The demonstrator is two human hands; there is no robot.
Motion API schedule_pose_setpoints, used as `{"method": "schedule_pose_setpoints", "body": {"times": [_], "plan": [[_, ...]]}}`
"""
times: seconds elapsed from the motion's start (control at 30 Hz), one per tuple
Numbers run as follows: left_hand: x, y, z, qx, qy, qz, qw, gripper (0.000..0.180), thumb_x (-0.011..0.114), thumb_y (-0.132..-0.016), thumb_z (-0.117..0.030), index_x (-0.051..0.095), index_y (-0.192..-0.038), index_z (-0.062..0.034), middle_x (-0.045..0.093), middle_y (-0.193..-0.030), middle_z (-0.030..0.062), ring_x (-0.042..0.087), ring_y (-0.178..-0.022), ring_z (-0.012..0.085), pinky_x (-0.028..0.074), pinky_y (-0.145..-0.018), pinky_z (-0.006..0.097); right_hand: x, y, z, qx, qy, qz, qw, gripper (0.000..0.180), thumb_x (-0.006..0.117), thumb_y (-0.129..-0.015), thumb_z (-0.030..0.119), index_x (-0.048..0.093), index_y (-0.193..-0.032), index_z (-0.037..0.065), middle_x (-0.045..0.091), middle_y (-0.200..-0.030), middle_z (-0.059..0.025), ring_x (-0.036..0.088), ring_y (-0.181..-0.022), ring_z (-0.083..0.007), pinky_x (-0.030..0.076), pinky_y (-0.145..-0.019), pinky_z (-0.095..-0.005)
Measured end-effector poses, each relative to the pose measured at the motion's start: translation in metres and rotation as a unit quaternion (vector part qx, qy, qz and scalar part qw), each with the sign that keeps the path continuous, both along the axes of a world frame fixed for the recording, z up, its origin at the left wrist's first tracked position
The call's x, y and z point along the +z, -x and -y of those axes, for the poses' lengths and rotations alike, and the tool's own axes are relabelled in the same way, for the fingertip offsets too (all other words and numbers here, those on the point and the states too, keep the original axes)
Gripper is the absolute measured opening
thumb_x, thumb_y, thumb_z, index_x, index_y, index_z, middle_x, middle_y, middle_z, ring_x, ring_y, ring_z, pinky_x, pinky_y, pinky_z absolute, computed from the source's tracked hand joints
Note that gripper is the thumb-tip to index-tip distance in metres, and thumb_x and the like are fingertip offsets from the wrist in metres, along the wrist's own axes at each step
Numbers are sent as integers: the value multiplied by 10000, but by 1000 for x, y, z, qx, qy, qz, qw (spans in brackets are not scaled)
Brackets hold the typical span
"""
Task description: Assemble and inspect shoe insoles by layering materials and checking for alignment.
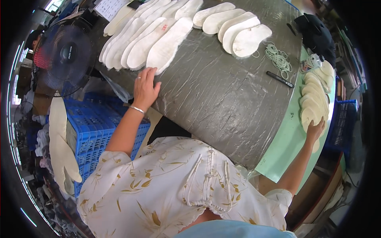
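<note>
My left hand (147, 89), with a ring and a bracelet, reaches to the near end of a fluffy white insole (168, 45). Its fingers are stretched out at that insole's heel, with the thumb apart. This insole lies at the front of a row of overlapping white insoles (115, 47). Off to the right, my right hand (315, 130) rests on the near end of a fanned pile of cream insoles (313, 99), thumb and fingers spread over it. The pile lies on a light green board (283, 146).
A second group of white insoles (248, 39) lies farther back on the grey-covered table (210, 99). Near it are tangled pale green cord (278, 57) and a black pen-like tool (279, 79). A black fan (65, 55) and blue crates (95, 131) stand left.
</note>
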State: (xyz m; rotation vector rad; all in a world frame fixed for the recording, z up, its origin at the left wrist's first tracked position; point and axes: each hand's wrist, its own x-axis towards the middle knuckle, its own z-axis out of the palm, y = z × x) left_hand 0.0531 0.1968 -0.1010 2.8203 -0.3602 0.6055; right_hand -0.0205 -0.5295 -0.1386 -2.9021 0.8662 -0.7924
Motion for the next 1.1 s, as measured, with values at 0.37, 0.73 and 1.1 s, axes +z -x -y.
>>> {"method": "schedule_pose_setpoints", "body": {"times": [0.37,0.73,1.1], "plan": [[3,-44,-54,-91,3,38,995,193,750,-731,-115,665,-904,-97,627,-1047,48,599,-1000,269,474,-814,399,65,-41,-353,429,-296,-19,853,174,649,-868,41,677,-1034,-6,671,-920,-148,678,-809,-254,530,-736,-323],[26,-61,-35,-118,145,104,977,103,733,-745,-41,684,-833,-64,655,-933,58,621,-862,277,493,-777,369,61,-127,-600,568,-163,57,805,165,663,-833,151,625,-977,83,590,-842,-95,657,-778,-288,540,-647,-399],[-19,-75,-63,-48,73,90,992,179,671,-809,-142,641,-978,-91,625,-929,54,592,-923,262,422,-809,405,83,-210,-560,361,-416,52,833,296,670,-808,277,725,-919,8,716,-795,-159,701,-753,-281,540,-730,-364]]}}
